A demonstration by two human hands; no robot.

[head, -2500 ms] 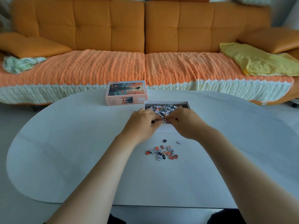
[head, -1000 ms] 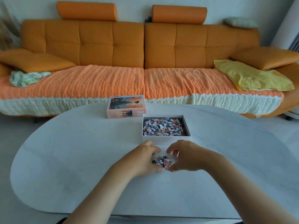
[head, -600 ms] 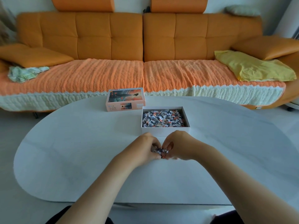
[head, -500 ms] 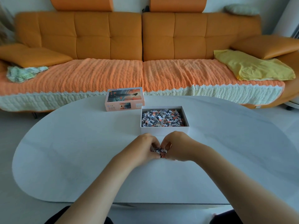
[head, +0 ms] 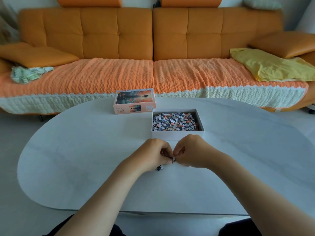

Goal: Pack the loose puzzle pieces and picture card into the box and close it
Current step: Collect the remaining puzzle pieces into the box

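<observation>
My left hand (head: 151,155) and right hand (head: 190,151) are cupped together, pinching a small clump of puzzle pieces (head: 173,158) just short of the open box (head: 177,133); a few lie under my left palm. The lid (head: 134,103) sits behind-left. The white table (head: 76,150) spreads wide either side; an orange sofa (head: 119,31) stands beyond.

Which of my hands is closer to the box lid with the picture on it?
Left. The left hand is nearer to the lid, which lies farther out and to its left. The right hand sits farther right, in front of the open box.
</observation>
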